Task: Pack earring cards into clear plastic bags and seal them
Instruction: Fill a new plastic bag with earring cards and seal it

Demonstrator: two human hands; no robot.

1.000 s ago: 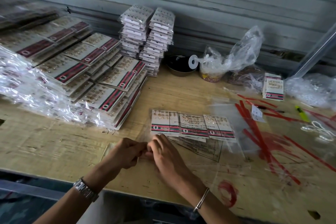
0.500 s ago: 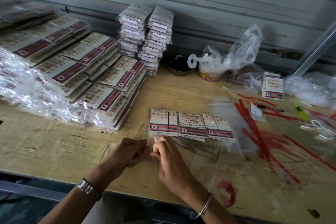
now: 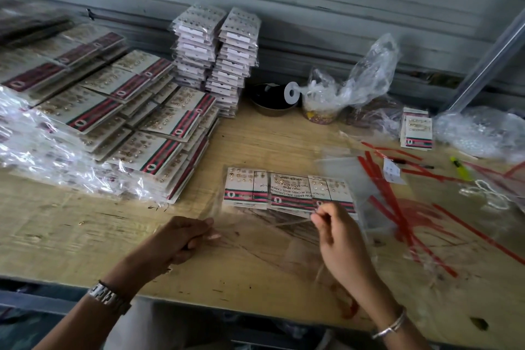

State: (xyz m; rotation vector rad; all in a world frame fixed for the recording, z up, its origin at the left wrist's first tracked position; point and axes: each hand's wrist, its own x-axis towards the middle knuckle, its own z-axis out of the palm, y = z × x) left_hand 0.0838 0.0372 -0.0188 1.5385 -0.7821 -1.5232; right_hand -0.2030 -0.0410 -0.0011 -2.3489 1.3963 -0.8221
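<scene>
Head: left hand [image 3: 179,241], right hand [image 3: 338,239] on bag [image 3: 284,189] edge

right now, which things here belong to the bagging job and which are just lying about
Job: left hand, right hand, both pinching the clear bag; earring cards; packed stacks.
Lying about: dark bowl, red strips, yellow marker, crumpled plastic bag.

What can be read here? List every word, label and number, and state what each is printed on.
Clear plastic bag lying over the red-and-green striped earring cards, black print, upside down to the camera:
"MADE IN CHINA"
"THIS BAG IS NOT A TOY"
"PLAY PENS"
"USE IN CRIBS, BEDS"
"FROM BABIES AND CHILDREN"
"DO NOT"
Small white paper tag, white-labelled bagged card stacks, card emblems: too blurred to read.
</scene>
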